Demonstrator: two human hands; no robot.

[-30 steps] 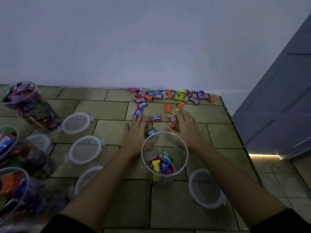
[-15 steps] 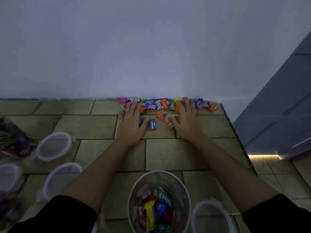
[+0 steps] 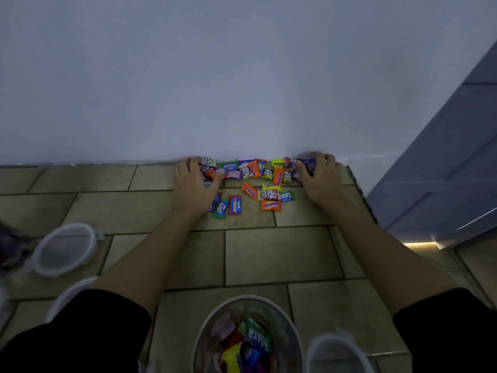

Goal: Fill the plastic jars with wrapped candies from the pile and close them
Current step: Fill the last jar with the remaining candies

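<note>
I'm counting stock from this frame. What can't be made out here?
1. Jar: head view's bottom edge cuts it off; fill level unknown.
2. Lid beside it: also cut by the bottom edge.
3. Candies: the left hand and right hand cover the pile's ends; count hidden.
4. Dark shape at the left edge: blurred and cut off; unidentifiable.

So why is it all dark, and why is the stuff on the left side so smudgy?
Head view: the room is dim, and the only bright spot is a light strip under the door. The candies by the wall look sharp, while the filled jar at the left edge is smeared by blur.
</note>
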